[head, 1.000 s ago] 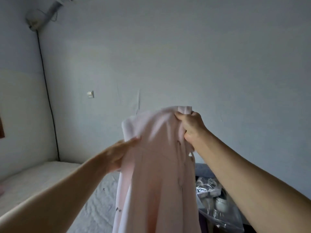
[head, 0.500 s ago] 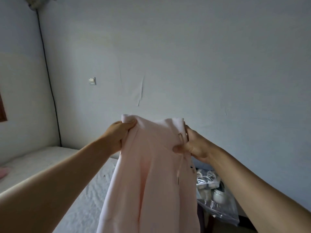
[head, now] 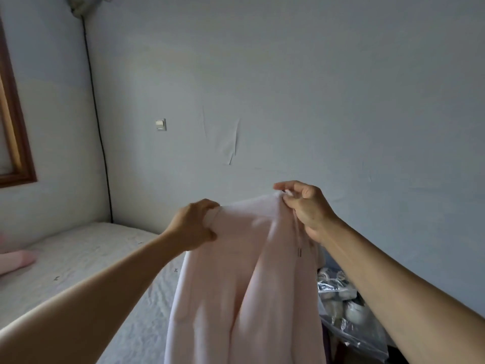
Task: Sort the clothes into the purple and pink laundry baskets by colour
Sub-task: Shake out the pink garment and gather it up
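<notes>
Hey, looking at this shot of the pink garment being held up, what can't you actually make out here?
- Laundry baskets: neither shows in the head view.
- Pale pink garment: its hem is cut off by the bottom edge; left hand and right hand hide the top corners.
- Plastic bag: contents too blurred, partly behind the right arm.
- Pink thing on the bed: cut off by the left edge.

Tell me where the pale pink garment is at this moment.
In the head view the pale pink garment hangs at centre, its top edge held between the left hand and right hand, above the bed.
</notes>
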`<state>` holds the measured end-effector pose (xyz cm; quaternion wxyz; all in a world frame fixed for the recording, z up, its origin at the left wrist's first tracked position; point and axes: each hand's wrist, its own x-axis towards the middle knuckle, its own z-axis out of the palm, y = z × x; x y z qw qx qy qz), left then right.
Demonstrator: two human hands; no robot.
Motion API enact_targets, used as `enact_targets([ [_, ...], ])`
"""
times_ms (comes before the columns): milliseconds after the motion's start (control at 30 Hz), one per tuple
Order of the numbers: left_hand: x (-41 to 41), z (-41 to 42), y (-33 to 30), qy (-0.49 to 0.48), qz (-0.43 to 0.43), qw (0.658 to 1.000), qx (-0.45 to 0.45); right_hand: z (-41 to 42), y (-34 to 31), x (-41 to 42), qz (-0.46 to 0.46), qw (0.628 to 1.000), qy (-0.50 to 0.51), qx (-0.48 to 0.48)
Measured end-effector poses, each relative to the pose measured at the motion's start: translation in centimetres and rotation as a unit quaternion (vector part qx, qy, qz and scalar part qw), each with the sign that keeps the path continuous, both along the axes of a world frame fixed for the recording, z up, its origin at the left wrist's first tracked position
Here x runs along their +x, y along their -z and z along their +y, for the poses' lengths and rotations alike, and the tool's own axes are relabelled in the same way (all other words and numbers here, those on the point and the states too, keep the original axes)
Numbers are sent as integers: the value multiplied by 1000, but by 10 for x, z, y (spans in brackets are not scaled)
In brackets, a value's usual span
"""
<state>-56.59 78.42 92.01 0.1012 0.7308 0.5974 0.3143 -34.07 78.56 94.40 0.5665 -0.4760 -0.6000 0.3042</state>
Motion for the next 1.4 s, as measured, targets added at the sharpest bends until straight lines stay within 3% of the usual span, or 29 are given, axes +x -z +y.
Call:
enact_targets([
  [133,-3,7,-10,-53,-50,996,45,-13,-5,5,-95,988,-94,-80],
  [233,-10,11,-17,-65,-60,994,56,-22,-6,13,-298,939,-141,-101],
  [333,-16,16,-18,-14,-4,998,57,-20,1,17,-376,920,-66,-83],
  [433,-13,14,-17,10,53,998,45,-13,9,22,-328,939,-31,-95],
  [600,-16,15,-19,-11,-59,998,5,-11,9,17,-176,966,-48,-183],
  [667,-19,17,-20,-29,-50,998,-7,-8,10,12,-135,975,-25,-174],
  [767,-24,18,-18,-67,-4,998,-5,-4,11,2,-185,976,68,-98],
  [867,-28,14,-13,-142,43,988,52,-9,9,-11,-264,956,129,-14],
  [967,-26,12,-8,-162,53,980,98,-14,11,-22,-274,946,164,61],
  [1267,-8,20,-1,-142,0,977,159,-20,25,-15,-260,936,219,90],
  [1400,4,18,-7,-177,72,966,172,-25,32,-9,-233,939,222,120],
])
